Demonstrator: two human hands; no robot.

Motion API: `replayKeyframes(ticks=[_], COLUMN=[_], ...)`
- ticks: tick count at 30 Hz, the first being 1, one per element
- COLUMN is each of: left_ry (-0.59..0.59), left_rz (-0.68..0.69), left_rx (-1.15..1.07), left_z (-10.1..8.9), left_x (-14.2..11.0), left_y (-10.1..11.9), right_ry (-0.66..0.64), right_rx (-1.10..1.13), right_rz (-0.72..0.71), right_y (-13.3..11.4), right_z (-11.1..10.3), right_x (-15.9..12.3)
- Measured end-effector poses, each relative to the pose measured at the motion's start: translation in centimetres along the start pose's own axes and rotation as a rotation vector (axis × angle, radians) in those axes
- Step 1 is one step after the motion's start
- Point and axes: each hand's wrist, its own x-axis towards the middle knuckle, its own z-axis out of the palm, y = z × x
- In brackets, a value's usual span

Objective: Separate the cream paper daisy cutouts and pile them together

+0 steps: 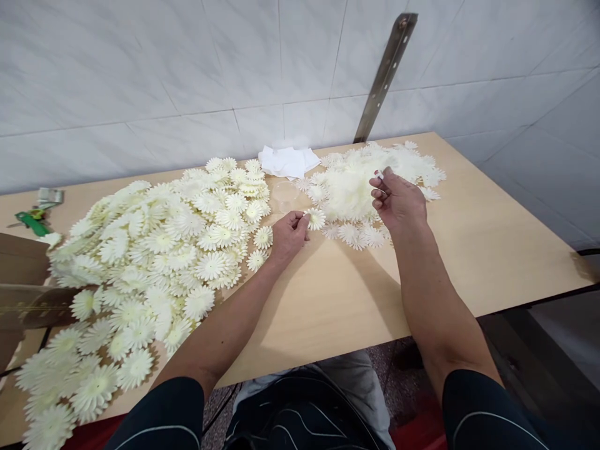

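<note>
Pinched between the thumb and fingers of my left hand (290, 236) is a pale yellow artificial flower (315, 219), held just above the table. My right hand (398, 197) is raised over the right-hand pile, its fingers curled together. A small white piece with a bit of red shows at those fingertips, too small to name. Beneath that hand spreads a heap of thin, whitish flower petal layers (349, 187). To the left of my left hand lies a large pile of cream-yellow artificial flowers (187, 231).
The wooden table (497, 250) stands against a tiled wall. White paper (288, 162) lies at the back between the piles. A green-handled tool (32, 220) sits at the far left, near a brown box (23, 265). A metal bar (387, 75) rises behind the table.
</note>
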Motion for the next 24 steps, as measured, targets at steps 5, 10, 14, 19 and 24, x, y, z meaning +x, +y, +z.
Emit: replayKeyframes(ticks=[5,10,14,19,24], left_ry=[-0.012,-0.011,-0.004,-0.013,-0.015], left_rz=[-0.001,-0.012,-0.011,0.003,0.055], left_rx=[0.015,0.008,0.008,0.011,0.045], left_z=[-0.1,0.0,0.1,0.0,-0.3], left_x=[0.0,0.0,0.0,-0.1,-0.1], left_y=[0.0,0.0,0.1,0.1,0.0], right_ry=[-0.006,-0.009,0.020,-0.034,-0.377], right_rx=[-0.092,-0.079,-0.018,-0.169,-0.454], right_rz=[0.029,-0.053,-0.074,-0.086,-0.063], right_y=[1.0,1.3,0.3,0.1,1.9], right_z=[-0.8,-1.1,-1.5,-0.8,2.2], right_x=[0.5,1.2,1.1,-0.9,-4.2])
